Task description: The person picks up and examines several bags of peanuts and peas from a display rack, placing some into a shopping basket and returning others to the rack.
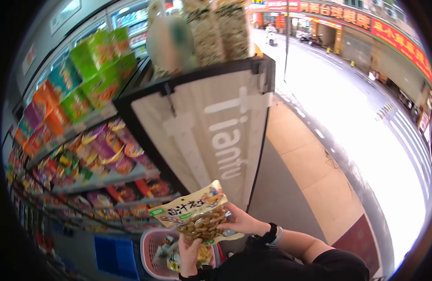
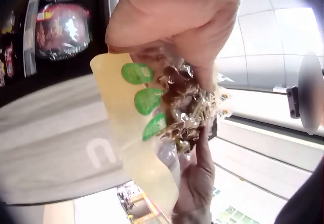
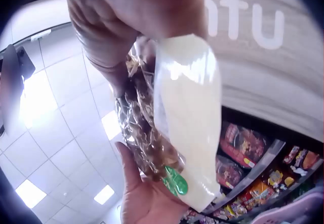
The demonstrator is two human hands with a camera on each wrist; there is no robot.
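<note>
A cream-coloured bag of peanuts with a clear window is held up in front of the body by both hands. My left hand grips its lower left edge, thumb on the front. On the opposite side, my right hand pinches the edge with its thumb over the window. The left wrist view shows the bag's plain cream back with green oval marks, and the left hand above it. From the right wrist, the right hand covers one end of the bag.
Below the bag stands a pink basket holding several packets, beside a blue crate. Shelves of snacks line the left, topped by green packs. A lettered shelf-end panel rises ahead. The street lies at right.
</note>
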